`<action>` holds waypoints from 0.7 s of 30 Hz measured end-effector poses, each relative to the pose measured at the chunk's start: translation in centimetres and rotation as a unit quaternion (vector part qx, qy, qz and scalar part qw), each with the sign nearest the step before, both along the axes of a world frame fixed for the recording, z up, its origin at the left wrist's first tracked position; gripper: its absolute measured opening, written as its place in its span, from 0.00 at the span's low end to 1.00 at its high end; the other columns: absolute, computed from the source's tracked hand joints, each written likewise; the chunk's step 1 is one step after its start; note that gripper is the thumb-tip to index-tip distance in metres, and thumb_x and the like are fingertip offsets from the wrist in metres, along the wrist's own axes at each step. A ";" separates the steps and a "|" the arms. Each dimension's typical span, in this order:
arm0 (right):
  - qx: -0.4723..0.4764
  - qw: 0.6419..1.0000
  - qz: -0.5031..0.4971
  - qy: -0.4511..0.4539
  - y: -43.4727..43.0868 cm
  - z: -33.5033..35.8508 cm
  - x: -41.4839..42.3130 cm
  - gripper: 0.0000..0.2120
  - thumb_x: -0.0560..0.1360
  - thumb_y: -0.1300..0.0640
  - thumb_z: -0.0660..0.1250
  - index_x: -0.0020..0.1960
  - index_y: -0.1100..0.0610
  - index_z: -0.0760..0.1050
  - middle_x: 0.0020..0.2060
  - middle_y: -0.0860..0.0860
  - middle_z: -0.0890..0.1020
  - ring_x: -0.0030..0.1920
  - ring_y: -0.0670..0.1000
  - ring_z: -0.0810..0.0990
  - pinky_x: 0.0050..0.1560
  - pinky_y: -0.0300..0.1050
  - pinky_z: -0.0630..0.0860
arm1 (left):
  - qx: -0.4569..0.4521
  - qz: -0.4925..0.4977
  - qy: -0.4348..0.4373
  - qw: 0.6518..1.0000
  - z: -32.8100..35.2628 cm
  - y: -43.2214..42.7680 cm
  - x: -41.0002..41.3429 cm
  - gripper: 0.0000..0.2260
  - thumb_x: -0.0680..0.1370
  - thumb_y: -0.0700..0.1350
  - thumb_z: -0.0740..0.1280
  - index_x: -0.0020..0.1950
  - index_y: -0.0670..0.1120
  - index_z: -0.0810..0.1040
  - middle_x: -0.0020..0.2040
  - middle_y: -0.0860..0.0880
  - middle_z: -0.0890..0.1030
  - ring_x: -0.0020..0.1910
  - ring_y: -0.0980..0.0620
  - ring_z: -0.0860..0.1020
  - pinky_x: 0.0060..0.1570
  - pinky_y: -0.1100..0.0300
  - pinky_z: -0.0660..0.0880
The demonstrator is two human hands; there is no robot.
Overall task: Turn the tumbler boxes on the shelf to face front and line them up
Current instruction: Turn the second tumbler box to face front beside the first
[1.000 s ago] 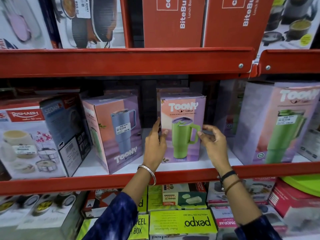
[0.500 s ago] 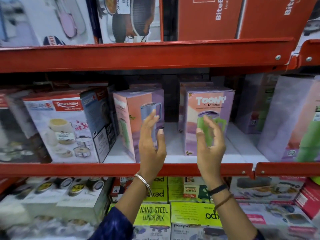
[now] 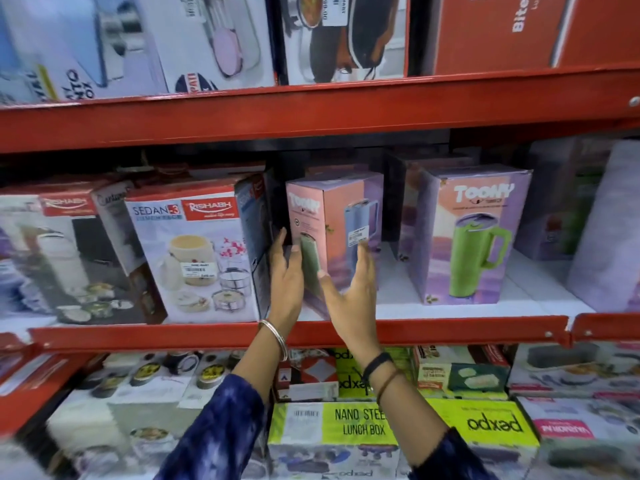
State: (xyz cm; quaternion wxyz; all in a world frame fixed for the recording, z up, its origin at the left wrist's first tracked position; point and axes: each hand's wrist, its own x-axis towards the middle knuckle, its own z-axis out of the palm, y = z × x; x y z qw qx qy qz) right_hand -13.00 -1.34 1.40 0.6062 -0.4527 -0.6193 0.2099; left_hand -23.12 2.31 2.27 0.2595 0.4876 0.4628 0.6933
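Observation:
A Toony tumbler box [image 3: 341, 216] with a blue tumbler printed on it stands on the white shelf [image 3: 485, 310], turned so that a corner points at me. My left hand [image 3: 285, 282] is at its left face, fingers apart and touching the box. In front of the box's right face, my right hand [image 3: 353, 292] is spread with its thumb near the corner. To the right, apart from it, a second Toony box [image 3: 474, 237] with a green tumbler faces front. More purple tumbler boxes [image 3: 550, 216] stand behind, and a larger one [image 3: 609, 230] is at the right edge.
A Rishabh Sedan-3 lunch box carton [image 3: 197, 258] stands close to the left of the angled box, leaving a narrow gap for my left hand. The red shelf rail [image 3: 450, 332] runs along the front, a red beam [image 3: 311, 109] overhead. Lunch box cartons [image 3: 360, 424] fill the shelf below.
Both hands have left the green-tumbler box and moved left to the angled blue-tumbler box. The view has swung left and come closer.

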 end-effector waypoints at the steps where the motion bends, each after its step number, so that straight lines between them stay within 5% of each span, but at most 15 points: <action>1: 0.003 1.000 -0.011 -0.010 0.2 -0.3 -0.4 0.37 0.73 0.51 0.67 0.75 0.57 0.52 0.77 0.53 0.55 0.76 0.49 0.52 0.75 0.44 0.52 | -0.011 -0.012 -0.001 1.000 0.1 0.3 -0.2 0.19 0.83 0.44 0.56 0.74 0.48 0.61 0.76 0.48 0.64 0.73 0.52 0.64 0.75 0.50 0.60; 6: -0.002 0.990 -0.104 -0.096 0.5 -1.2 -1.1 0.36 0.73 0.50 0.67 0.75 0.56 0.54 0.74 0.56 0.59 0.73 0.56 0.60 0.65 0.48 0.67 | -0.041 -0.057 0.005 0.998 -0.1 1.0 -1.0 0.15 0.83 0.43 0.54 0.70 0.48 0.68 0.70 0.45 0.73 0.68 0.47 0.71 0.71 0.46 0.66; 10: 0.011 0.981 -0.132 -0.141 0.8 -1.4 -0.8 0.31 0.72 0.56 0.66 0.73 0.57 0.59 0.65 0.57 0.65 0.60 0.59 0.72 0.51 0.51 0.76 | -0.022 -0.070 -0.006 0.997 0.3 0.5 -1.3 0.14 0.83 0.41 0.52 0.61 0.53 0.73 0.63 0.46 0.77 0.60 0.52 0.77 0.66 0.51 0.72; 14: 0.034 0.993 -0.097 -0.064 1.3 -0.2 0.4 0.28 0.73 0.64 0.64 0.71 0.58 0.62 0.64 0.55 0.68 0.59 0.51 0.72 0.60 0.43 0.71 | -0.022 -0.095 -0.012 0.995 1.2 -0.9 -1.2 0.13 0.82 0.54 0.53 0.55 0.63 0.77 0.63 0.48 0.80 0.61 0.49 0.78 0.64 0.45 0.74; 17: 0.044 0.997 -0.063 -0.024 1.4 1.1 1.2 0.33 0.71 0.55 0.71 0.71 0.56 0.60 0.66 0.52 0.69 0.62 0.44 0.67 0.64 0.42 0.68 | -0.016 -0.128 -0.034 0.991 2.3 -2.4 -0.5 0.17 0.81 0.58 0.50 0.60 0.60 0.76 0.63 0.46 0.80 0.61 0.48 0.79 0.61 0.43 0.76; 21: 0.019 0.991 -0.114 -0.063 2.0 2.2 1.5 0.53 0.59 0.38 0.75 0.72 0.57 0.51 0.70 0.54 0.65 0.67 0.53 0.68 0.57 0.50 0.73 | -0.017 -0.163 -0.033 0.986 3.0 -3.7 0.6 0.23 0.81 0.58 0.47 0.67 0.52 0.74 0.64 0.48 0.79 0.62 0.51 0.78 0.60 0.48 0.78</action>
